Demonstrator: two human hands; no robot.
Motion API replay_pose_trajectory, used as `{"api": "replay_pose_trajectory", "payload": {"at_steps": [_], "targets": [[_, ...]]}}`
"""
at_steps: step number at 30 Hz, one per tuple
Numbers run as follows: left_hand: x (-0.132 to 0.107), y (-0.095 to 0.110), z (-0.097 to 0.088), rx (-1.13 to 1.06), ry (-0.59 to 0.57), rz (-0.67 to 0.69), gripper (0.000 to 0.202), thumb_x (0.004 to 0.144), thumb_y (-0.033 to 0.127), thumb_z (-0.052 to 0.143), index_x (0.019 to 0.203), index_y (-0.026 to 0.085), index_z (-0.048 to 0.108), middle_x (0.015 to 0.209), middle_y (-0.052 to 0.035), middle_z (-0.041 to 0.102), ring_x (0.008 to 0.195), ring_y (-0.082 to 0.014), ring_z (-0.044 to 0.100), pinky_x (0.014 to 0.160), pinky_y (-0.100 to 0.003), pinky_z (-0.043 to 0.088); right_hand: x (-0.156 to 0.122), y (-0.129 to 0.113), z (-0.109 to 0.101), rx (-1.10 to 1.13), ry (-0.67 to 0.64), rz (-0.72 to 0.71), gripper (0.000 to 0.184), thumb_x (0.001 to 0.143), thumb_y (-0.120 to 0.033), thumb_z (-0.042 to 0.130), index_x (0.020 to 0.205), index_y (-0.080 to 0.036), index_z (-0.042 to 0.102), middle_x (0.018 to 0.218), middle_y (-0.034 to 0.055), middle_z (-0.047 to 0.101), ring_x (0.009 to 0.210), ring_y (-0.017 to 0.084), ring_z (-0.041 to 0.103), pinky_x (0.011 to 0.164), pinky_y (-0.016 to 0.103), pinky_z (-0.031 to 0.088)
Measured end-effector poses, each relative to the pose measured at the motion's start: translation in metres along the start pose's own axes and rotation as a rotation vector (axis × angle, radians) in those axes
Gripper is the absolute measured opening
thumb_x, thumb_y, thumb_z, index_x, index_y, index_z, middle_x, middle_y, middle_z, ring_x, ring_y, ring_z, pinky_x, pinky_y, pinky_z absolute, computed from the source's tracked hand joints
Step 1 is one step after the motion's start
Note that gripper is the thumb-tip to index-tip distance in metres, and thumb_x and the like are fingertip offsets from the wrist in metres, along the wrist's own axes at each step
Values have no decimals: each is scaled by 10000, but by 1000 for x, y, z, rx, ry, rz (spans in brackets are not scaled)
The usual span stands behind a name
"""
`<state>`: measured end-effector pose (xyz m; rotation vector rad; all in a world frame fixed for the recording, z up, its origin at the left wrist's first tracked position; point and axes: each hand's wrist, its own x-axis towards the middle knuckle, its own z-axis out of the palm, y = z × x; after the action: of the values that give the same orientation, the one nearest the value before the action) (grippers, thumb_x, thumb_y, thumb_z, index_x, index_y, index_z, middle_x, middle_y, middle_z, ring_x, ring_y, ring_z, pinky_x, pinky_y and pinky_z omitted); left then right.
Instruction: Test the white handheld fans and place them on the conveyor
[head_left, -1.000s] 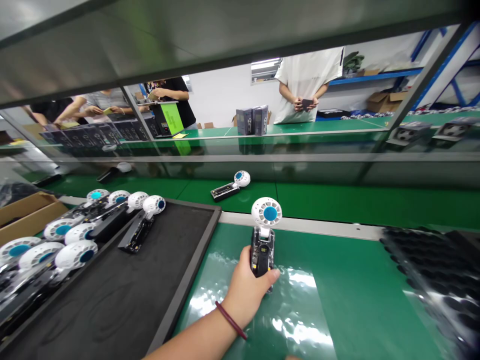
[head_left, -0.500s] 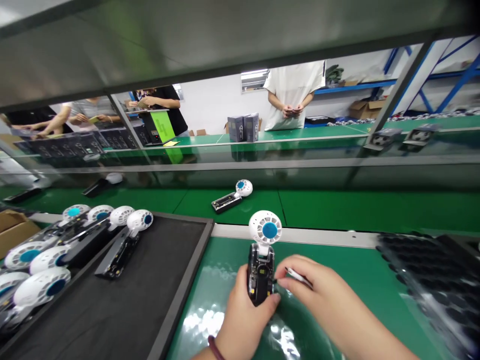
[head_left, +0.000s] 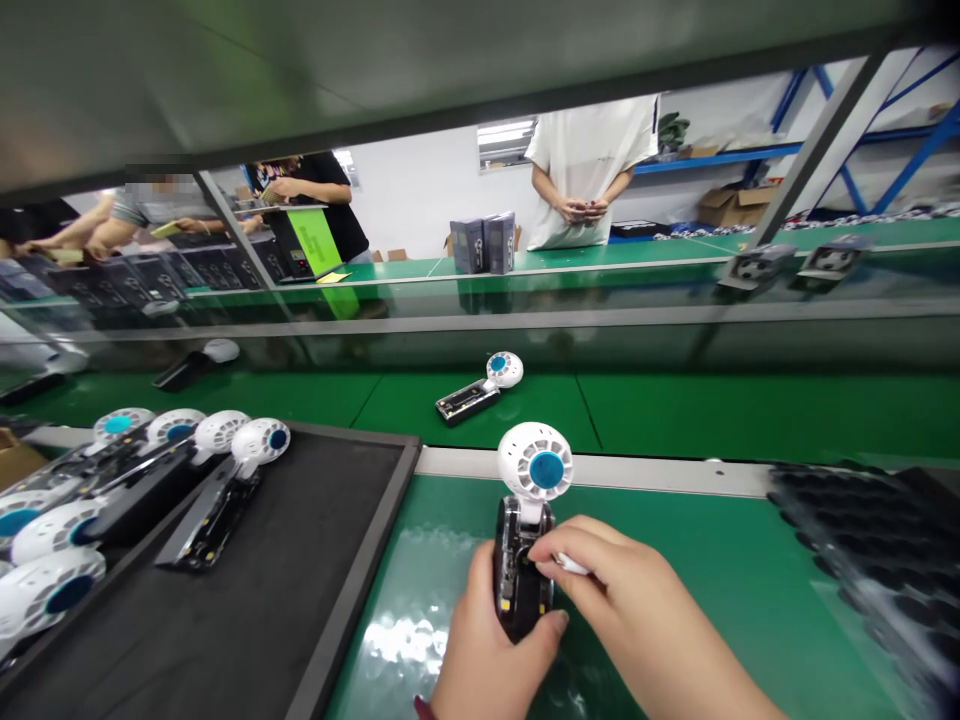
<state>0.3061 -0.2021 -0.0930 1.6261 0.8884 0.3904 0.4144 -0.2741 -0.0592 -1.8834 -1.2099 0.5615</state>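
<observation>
Upright over the green work surface stands a handheld fan (head_left: 517,590), with a white round head, a blue centre and a dark see-through body. My left hand (head_left: 484,640) is closed around the lower body, thumb along its right side. Between the fingers of my right hand (head_left: 626,595) is a slim white pen-like tool (head_left: 572,565). Those fingertips are at the front of the fan body, near its middle, and cover part of it. Whether a small part is pinched at the tip cannot be made out.
To the left, a black tray (head_left: 300,530) bears several similar fans. Another fan (head_left: 469,400) lies on the green belt (head_left: 675,410) ahead. At the right is a plastic sheet of black discs (head_left: 862,540). Beyond, people work near dark boxes (head_left: 484,243); a shelf (head_left: 375,70) hangs overhead.
My right hand has moved left, from beside the fan onto the front of its body. The fan on the belt appears slightly farther right, and the view has shifted a little.
</observation>
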Motion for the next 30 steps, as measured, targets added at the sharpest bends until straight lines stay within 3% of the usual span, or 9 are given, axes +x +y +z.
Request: {"api": "replay_pose_trajectory", "payload": {"at_steps": [8, 17, 26, 30], "targets": [[2, 3, 0, -32, -12, -49, 447, 599, 173, 560, 1022, 170, 415, 888, -68, 614, 811, -233, 567, 712, -330, 430, 0, 2, 9, -52, 52, -7, 195, 805, -176, 398, 780, -254, 575, 830, -5, 610, 723, 160, 579, 623, 261, 444], [2, 2, 0, -50, -13, -55, 461, 606, 176, 555, 1043, 155, 410, 947, -98, 605, 871, -251, 559, 732, -339, 417, -4, 2, 12, -167, 68, -36, 201, 818, -181, 397, 796, -268, 577, 845, -21, 615, 699, 153, 586, 601, 253, 458], [-1, 8, 1, -42, 49, -64, 416, 606, 205, 563, 1001, 165, 437, 757, -39, 618, 873, -248, 571, 750, -317, 425, -4, 7, 18, -262, 89, -172, 249, 771, -85, 382, 849, -241, 560, 870, 16, 583, 756, 165, 564, 618, 261, 462], [-1, 8, 2, -39, 70, -44, 414, 633, 275, 571, 1010, 157, 446, 772, -53, 628, 786, -224, 588, 722, -301, 441, -6, 7, 25, -284, 183, -184, 214, 782, -122, 408, 853, -245, 568, 878, 22, 571, 793, 186, 561, 624, 287, 463]]}}
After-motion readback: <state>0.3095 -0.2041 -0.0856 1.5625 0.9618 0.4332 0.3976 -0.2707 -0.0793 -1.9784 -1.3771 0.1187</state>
